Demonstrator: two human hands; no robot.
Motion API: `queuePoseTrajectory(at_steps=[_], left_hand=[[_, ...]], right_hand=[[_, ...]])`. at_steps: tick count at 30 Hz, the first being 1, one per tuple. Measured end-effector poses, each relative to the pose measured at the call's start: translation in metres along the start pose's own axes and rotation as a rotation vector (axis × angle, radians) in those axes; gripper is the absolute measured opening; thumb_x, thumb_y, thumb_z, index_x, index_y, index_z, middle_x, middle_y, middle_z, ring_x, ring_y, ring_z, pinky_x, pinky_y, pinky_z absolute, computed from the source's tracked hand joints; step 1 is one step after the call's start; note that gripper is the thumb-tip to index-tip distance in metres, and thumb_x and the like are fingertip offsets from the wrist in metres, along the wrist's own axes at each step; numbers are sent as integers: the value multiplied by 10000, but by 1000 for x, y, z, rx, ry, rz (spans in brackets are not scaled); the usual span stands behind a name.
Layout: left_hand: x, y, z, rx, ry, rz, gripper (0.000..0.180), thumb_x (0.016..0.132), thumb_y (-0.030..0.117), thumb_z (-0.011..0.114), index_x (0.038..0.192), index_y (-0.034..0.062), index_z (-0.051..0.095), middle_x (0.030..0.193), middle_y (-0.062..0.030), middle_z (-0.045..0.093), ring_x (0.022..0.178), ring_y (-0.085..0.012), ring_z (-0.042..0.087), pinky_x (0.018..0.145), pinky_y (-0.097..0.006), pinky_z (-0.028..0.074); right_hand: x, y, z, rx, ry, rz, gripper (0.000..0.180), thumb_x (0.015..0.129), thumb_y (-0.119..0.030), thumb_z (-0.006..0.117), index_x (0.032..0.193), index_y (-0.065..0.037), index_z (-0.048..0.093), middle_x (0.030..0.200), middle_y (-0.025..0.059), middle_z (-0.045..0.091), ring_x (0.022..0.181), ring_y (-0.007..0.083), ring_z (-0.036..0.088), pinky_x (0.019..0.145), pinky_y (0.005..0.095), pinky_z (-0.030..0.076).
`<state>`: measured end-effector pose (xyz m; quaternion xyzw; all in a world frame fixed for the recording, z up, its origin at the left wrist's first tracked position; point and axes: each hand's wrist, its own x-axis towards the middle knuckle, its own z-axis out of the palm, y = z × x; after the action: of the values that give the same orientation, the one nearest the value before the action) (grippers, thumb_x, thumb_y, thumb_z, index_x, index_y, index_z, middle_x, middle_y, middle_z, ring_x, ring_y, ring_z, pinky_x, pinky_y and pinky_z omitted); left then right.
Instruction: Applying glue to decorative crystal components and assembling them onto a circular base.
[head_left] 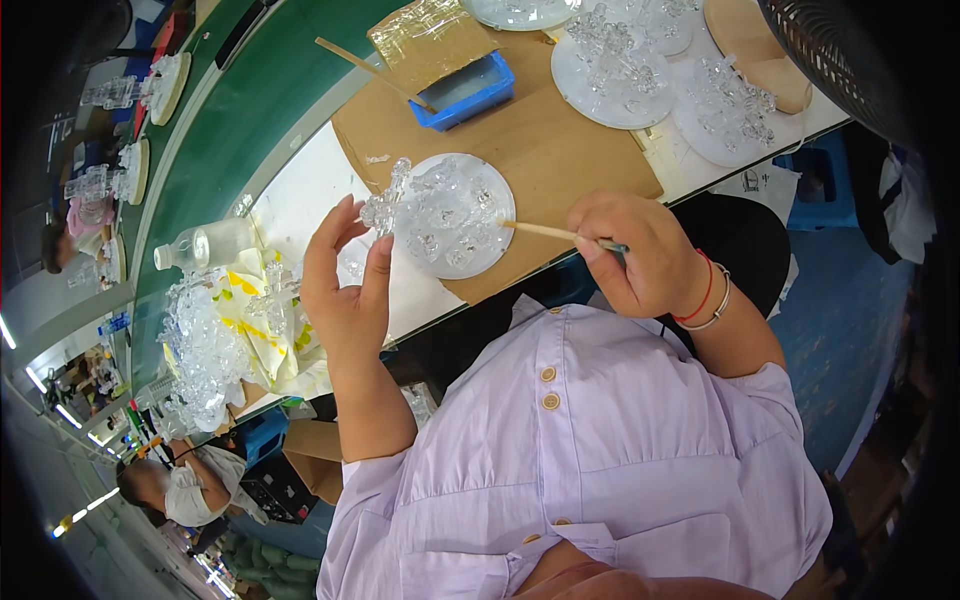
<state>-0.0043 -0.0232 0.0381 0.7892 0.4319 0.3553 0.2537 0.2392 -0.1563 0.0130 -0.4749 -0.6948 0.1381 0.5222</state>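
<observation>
Two hands are busy over the tabletop [300,195], and I read this as the joining step on small clear crystal parts. Far left sits a heap of clear crystal pieces [205,345] on yellow-patterned wrapping, with a clear bottle [205,243] lying just behind it. My left hand [345,285] is raised, thumb and fingertips pinched shut on a clear crystal ornament [385,200], holding it upright just at the left rim of a round white disc [455,215] that carries more of the same parts. The grip there looks light, only the fingertips meeting the crystal. Right of the disc, my right hand [640,255] is curled closed around a thin wooden stick [540,231], pen fashion, its tip reaching onto the disc's right edge. Whether the tip carries glue I cannot tell. Behind, on the brown cardboard sheet [560,150], stands a blue tray [465,90] with a second stick leaning in it.

My judgement: the next move calls for a steady stick tip brought to the held ornament, with the left pinch kept firm and unturned, since the crystal looks slippery and brittle.
</observation>
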Motion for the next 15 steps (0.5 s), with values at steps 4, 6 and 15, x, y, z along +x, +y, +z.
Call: queuePoseTrajectory(at_steps=[4, 6, 15], left_hand=[[10, 2, -2, -73, -66, 51, 337, 809, 65, 720, 1134, 29, 638, 1051, -86, 673, 866, -175, 639, 783, -291, 502], [12, 3, -4, -60, -97, 69, 317, 821, 55, 705, 1130, 29, 639, 1043, -80, 676, 856, -173, 639, 778, -287, 502], [23, 1, -9, -41, -228, 81, 284, 841, 3, 666, 1122, 23, 630, 1089, -84, 677, 836, -143, 629, 764, -268, 519]], right_hand=[[5, -3, -1, -15, 30, 25, 109, 836, 63, 541, 920, 13, 494, 813, 169, 586, 664, 289, 592, 593, 324, 480], [6, -3, -1, -49, 69, 30, 109, 834, 66, 538, 918, 12, 495, 808, 167, 584, 662, 287, 590, 593, 324, 480], [10, -3, -12, 37, 55, 64, 67, 885, 24, 517, 946, 12, 494, 837, 162, 598, 658, 222, 580, 585, 294, 464]])
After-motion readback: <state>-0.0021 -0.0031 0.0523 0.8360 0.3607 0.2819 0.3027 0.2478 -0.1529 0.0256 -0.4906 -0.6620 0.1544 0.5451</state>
